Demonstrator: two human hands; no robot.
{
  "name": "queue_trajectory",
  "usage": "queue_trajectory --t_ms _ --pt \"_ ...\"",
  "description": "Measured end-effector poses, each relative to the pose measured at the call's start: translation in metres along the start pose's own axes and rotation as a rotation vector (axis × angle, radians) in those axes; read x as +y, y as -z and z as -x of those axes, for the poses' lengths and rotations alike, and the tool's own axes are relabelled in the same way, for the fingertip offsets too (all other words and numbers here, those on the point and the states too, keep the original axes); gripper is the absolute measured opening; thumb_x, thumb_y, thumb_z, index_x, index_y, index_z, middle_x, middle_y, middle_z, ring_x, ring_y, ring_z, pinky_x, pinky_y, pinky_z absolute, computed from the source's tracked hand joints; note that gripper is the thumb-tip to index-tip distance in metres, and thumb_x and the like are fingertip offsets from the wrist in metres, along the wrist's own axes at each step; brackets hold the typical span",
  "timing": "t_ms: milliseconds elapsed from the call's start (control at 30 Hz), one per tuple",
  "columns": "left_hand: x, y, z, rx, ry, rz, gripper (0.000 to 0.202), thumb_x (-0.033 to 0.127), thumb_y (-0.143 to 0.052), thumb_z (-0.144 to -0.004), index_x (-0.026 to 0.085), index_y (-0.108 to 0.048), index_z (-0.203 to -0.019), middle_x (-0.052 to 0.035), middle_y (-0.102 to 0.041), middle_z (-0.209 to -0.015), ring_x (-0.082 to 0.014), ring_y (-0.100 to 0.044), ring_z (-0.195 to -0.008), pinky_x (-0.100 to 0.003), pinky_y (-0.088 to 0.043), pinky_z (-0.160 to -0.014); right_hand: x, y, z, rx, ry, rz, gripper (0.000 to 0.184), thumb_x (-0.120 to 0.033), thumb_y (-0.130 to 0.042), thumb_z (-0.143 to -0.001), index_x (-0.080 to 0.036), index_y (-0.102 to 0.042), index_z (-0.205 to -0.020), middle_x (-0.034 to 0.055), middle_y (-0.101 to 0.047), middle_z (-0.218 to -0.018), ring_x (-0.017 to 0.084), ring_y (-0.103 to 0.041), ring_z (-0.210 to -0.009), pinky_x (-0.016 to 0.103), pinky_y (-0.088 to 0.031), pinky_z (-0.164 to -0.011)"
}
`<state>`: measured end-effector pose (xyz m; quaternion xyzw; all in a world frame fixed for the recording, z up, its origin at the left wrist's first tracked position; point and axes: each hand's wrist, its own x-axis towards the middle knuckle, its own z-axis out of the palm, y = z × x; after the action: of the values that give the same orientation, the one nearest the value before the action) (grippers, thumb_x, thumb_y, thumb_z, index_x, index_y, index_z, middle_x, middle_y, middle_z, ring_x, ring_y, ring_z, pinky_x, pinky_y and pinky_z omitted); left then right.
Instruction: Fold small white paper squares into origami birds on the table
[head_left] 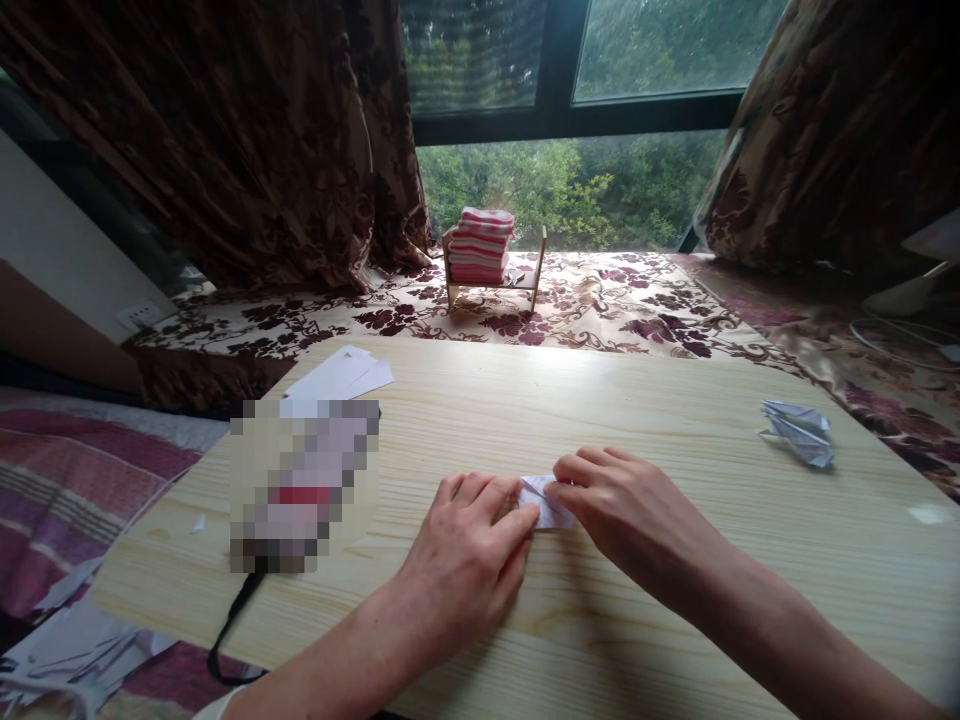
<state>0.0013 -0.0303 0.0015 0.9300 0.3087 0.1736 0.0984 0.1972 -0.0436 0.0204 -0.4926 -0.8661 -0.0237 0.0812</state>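
Observation:
A small folded piece of white paper [536, 500] lies on the light wooden table, between my two hands. My left hand [472, 530] rests on its left side, with the thumb pressing the paper and the fingers curled over its edge. From the right, my right hand [615, 500] pinches the paper's upper right part between thumb and fingers. A crease runs across the visible face; the rest is covered by my fingers. At the table's right side sits a folded paper piece [799, 432] with pointed ends.
Several white paper strips [341, 378] lie at the table's [465, 400] far left. Nearer is a blurred-out object [307, 490] with a black strap [232, 610]. Behind the table, a small wooden rack [538, 270] holds striped folded cloths [481, 245]. Loose papers [82, 640] lie at lower left.

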Motion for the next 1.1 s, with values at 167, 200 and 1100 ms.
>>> queue_trajectory --t_ms 167,200,1100 --pt "-0.002 0.001 -0.001 -0.003 -0.030 -0.029 0.029 0.022 -0.039 -0.092 0.021 -0.057 -0.114 -0.0063 -0.052 -0.132 -0.0252 -0.046 -0.109 -0.044 -0.035 -0.092 0.003 0.000 0.002 0.027 0.138 0.119 0.004 -0.013 -0.065 -0.079 -0.016 -0.066 -0.075 0.0017 -0.062 -0.073 0.019 -0.052 -0.067 0.033 -0.034 -0.061" --pt "-0.002 0.001 -0.001 -0.008 -0.040 -0.030 0.029 0.022 -0.038 -0.092 0.021 -0.057 -0.114 -0.0056 -0.055 -0.129 -0.0248 -0.047 -0.108 -0.043 -0.035 -0.092 0.004 -0.001 0.004 0.044 0.157 0.127 0.004 -0.013 -0.064 -0.080 -0.015 -0.066 -0.078 0.0021 -0.062 -0.074 0.019 -0.052 -0.067 0.033 -0.034 -0.062" --pt "0.001 0.004 -0.001 -0.004 -0.067 -0.093 0.024 0.020 -0.042 -0.090 0.020 -0.057 -0.109 -0.0060 -0.059 -0.122 -0.0236 -0.049 -0.105 -0.046 -0.032 -0.096 0.008 -0.010 0.025 0.099 -0.027 0.101 0.033 -0.007 -0.051 -0.083 -0.020 -0.062 -0.111 0.0061 -0.058 -0.085 0.019 -0.048 -0.077 0.030 -0.036 -0.069"
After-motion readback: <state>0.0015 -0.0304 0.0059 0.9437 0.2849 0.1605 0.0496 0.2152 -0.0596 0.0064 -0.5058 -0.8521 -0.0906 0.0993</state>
